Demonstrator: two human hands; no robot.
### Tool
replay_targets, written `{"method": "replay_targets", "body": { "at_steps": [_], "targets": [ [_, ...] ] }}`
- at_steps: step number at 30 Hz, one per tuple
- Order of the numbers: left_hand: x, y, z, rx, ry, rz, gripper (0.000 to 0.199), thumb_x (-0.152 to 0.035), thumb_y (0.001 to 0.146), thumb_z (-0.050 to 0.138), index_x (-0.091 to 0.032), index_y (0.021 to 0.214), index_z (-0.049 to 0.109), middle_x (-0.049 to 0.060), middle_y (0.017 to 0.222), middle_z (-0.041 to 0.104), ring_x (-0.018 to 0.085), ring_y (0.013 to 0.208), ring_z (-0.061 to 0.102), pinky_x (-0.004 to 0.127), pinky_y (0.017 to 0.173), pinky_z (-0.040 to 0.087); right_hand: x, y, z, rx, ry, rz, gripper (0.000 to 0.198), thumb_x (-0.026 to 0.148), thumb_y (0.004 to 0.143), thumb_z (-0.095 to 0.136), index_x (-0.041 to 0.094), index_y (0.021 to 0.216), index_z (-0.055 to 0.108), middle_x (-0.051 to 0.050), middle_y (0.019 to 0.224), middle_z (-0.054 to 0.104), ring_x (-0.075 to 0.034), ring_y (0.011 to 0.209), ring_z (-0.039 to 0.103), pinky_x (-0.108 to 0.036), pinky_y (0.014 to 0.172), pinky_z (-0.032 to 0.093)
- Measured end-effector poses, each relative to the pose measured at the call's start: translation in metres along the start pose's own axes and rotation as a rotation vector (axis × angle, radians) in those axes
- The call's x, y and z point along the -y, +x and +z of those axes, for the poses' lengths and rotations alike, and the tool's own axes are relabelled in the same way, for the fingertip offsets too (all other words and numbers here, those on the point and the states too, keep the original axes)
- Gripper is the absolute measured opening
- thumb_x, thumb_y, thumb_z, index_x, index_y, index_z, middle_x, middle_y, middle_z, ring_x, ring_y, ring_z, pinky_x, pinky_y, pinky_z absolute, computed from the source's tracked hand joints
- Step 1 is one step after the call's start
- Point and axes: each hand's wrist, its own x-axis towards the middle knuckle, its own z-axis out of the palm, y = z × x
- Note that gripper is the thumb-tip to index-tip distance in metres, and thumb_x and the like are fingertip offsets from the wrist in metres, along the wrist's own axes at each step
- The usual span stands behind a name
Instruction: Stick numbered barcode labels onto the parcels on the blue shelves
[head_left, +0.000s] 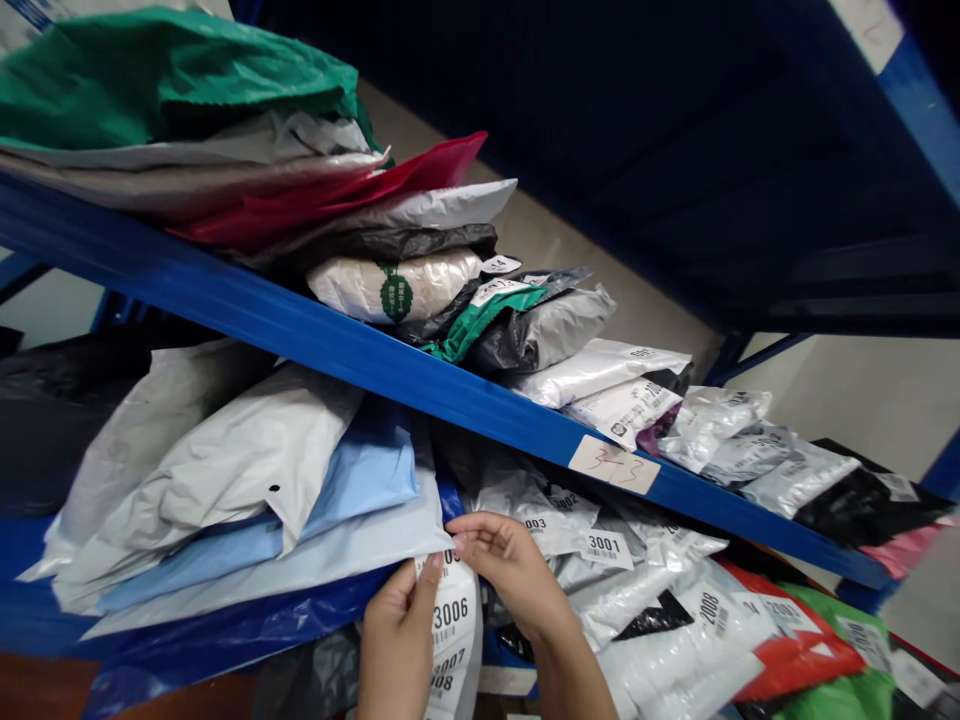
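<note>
Parcels lie piled on the upper shelf. Below it, more parcels fill the lower shelf; my hands meet at the numbered strip, left hand beside right hand.

shelf beam blue | top parcel green | label white, black digits

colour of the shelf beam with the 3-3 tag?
Blue; the shelf beam shows clearly in the head view, its tag pale with red handwriting.
</note>
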Motion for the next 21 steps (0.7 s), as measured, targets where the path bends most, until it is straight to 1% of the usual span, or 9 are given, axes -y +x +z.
{"method": "replay_targets", "body": {
  "at_steps": [1,3,6,8,11,13,16,19,21],
  "targets": [
    [0.001,-0.001,0.0,-0.006,0.031,0.039,0.057,-0.059,0.059,0.071,-0.016,0.096,0.071,0.006,0.087,0.077,0.03,0.097,0.066,0.033,0.082,0.05,-0.001,0.0,-0.001,-0.007,-0.015,-0.005,0.045,0.047,0.049,0.085,0.016,0.079,0.072,0.0,0.066,0.066,-0.011,0.063,0.056,-0.025,0.064,0.042],
    [0.005,-0.004,0.001,-0.04,0.082,0.105,0.053,-0.059,0.064,0.067,-0.017,0.097,0.071,0.007,0.091,0.076,0.031,0.099,0.065,0.035,0.085,0.048,-0.003,0.0,-0.001,-0.006,-0.067,-0.013,0.044,0.046,0.052,0.083,0.015,0.08,0.071,0.0,0.063,0.065,-0.012,0.06,0.055,-0.025,0.061,0.041],
    [0.008,-0.004,0.001,-0.067,0.095,0.16,0.052,-0.059,0.066,0.065,-0.017,0.096,0.071,0.007,0.087,0.076,0.031,0.096,0.065,0.034,0.081,0.048,-0.005,-0.001,0.001,-0.017,-0.163,-0.049,0.03,0.039,0.059,0.079,0.015,0.074,0.069,0.001,0.059,0.062,-0.012,0.057,0.052,-0.025,0.058,0.038],
    [0.007,-0.002,0.0,-0.062,0.07,0.12,0.058,-0.062,0.062,0.067,-0.015,0.096,0.071,0.007,0.079,0.075,0.028,0.088,0.066,0.03,0.073,0.05,-0.006,-0.001,0.004,-0.045,-0.221,-0.11,0.019,0.032,0.064,0.073,0.016,0.071,0.068,0.0,0.061,0.062,-0.013,0.058,0.051,-0.026,0.057,0.038],
    [0.001,0.001,-0.002,-0.101,0.065,-0.016,0.07,-0.068,0.058,0.066,-0.011,0.098,0.07,0.004,0.06,0.07,0.021,0.059,0.062,0.026,0.052,0.045,-0.006,0.0,0.011,-0.084,-0.304,-0.204,0.01,0.025,0.069,0.065,0.016,0.072,0.067,-0.003,0.069,0.064,-0.016,0.065,0.055,-0.028,0.062,0.041],
    [-0.003,0.002,-0.004,-0.105,0.059,-0.042,0.069,-0.066,0.058,0.068,-0.011,0.099,0.07,0.003,0.058,0.069,0.018,0.053,0.057,0.025,0.051,0.043,-0.007,0.002,0.014,-0.12,-0.353,-0.246,0.01,0.024,0.071,0.061,0.016,0.074,0.066,-0.004,0.073,0.064,-0.019,0.071,0.057,-0.029,0.064,0.043],
    [-0.006,-0.001,-0.006,-0.017,0.074,-0.006,0.064,-0.061,0.055,0.074,-0.012,0.096,0.071,0.003,0.063,0.069,0.018,0.059,0.058,0.026,0.057,0.045,-0.007,0.005,0.015,-0.165,-0.4,-0.272,0.014,0.027,0.074,0.056,0.017,0.075,0.066,-0.005,0.073,0.064,-0.019,0.069,0.058,-0.029,0.062,0.043],
    [-0.001,-0.01,-0.01,0.004,0.197,0.019,0.064,-0.068,0.056,0.067,-0.012,0.087,0.073,0.004,0.056,0.066,0.018,0.053,0.055,0.025,0.051,0.041,-0.009,0.007,0.012,-0.174,-0.464,-0.289,0.014,0.025,0.076,0.054,0.018,0.073,0.065,-0.004,0.07,0.063,-0.019,0.065,0.057,-0.028,0.059,0.043],
    [0.004,-0.02,-0.014,-0.005,0.377,0.096,0.06,-0.072,0.06,0.061,-0.016,0.075,0.075,0.005,0.053,0.067,0.02,0.053,0.057,0.027,0.051,0.041,-0.011,0.008,0.012,-0.211,-0.547,-0.33,0.013,0.023,0.077,0.052,0.019,0.072,0.063,-0.004,0.07,0.062,-0.019,0.066,0.058,-0.029,0.061,0.044]
  ]
}}
